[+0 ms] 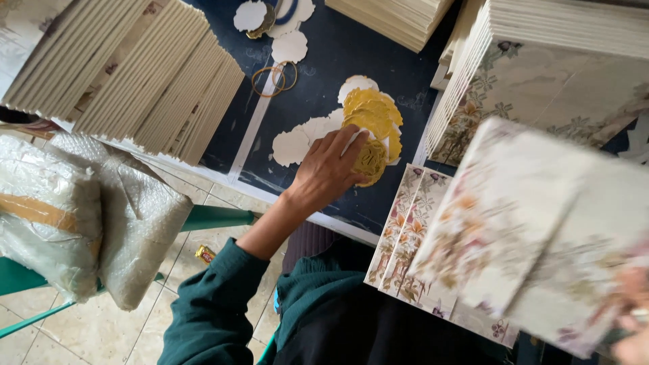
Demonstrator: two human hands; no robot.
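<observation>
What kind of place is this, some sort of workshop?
Probably a small card-making or invitation workshop. Tall stacks of cream cards crowd the dark table, the left hand picks at gold scalloped stickers, and the right hand holds a floral card.
</observation>
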